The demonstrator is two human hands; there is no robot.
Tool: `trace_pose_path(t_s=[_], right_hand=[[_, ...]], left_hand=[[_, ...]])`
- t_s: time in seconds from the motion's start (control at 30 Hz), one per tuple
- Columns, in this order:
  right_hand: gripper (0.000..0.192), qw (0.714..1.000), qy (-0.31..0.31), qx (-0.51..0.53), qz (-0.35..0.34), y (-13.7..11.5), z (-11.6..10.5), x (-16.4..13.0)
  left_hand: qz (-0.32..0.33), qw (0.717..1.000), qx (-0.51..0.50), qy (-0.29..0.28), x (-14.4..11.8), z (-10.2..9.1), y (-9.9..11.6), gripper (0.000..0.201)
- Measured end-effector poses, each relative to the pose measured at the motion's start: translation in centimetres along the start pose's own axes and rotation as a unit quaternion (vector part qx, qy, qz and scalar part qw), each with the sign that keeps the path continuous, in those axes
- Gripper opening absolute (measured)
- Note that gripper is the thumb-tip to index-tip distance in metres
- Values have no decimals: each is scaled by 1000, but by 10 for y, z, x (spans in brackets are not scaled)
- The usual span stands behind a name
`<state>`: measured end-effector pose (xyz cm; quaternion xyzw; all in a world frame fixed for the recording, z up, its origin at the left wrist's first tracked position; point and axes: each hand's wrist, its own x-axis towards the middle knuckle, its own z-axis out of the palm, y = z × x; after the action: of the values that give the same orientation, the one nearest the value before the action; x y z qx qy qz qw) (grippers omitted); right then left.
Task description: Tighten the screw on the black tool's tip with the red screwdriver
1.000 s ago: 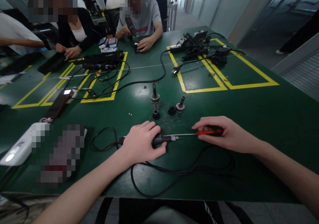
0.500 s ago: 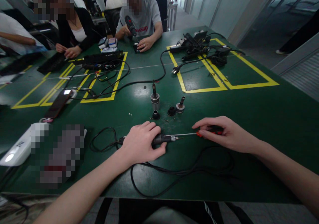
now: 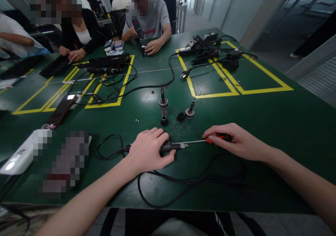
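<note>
My left hand is wrapped over a black corded tool, pressing it to the green table. The tool is cylindrical, with a bare metal front end and a thin pin pointing right; much of its body is hidden under my fingers. My right hand pinches a screwdriver by its red and black handle. The screwdriver's thin pale shaft runs left, just behind the tool's metal end; whether its tip touches the tool I cannot tell. Beyond my hands stand a metal part with a stem, two black collars and a smaller stemmed part.
A looped black cable lies before my hands. At left are a white power strip, a blurred-out object and a phone. Yellow tape marks areas with tangled cables. A co-worker holds a power drill opposite.
My right hand and the screwdriver have shifted very slightly left, and more of the handle is covered by the fingers. My left hand stays in place on the tool.
</note>
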<state>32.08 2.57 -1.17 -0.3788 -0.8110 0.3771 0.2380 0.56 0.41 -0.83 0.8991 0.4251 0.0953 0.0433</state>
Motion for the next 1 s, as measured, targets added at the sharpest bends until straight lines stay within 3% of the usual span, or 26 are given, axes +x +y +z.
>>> trace_pose_path(t_s=[0.3, 0.6, 1.0], right_hand=[[14, 999, 40, 2, -19, 0, 1, -2], [30, 1000, 5, -22, -15, 0, 1, 0], [19, 1000, 2, -12, -15, -2, -2, -2]], left_hand=[[2, 1000, -8, -15, 0, -2, 0, 22], [-5, 1000, -3, -14, 0, -1, 0, 25], [-22, 1000, -16, -7, 0, -3, 1, 27]])
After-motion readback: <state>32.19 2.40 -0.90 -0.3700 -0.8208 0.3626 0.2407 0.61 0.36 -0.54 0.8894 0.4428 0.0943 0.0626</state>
